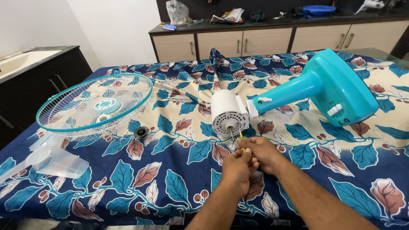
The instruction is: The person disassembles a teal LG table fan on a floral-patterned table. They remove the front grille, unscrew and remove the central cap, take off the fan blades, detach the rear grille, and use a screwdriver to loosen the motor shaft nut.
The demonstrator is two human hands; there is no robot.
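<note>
Position: head-worn, above the bed's near edge
Facing: forward and down across the leaf-print bedsheet toward the far cabinets
Nearness: close over the hands

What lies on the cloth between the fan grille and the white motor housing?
In the head view, a small black round knob lies on the leaf-print cloth between the fan grille and the white motor housing.
</note>
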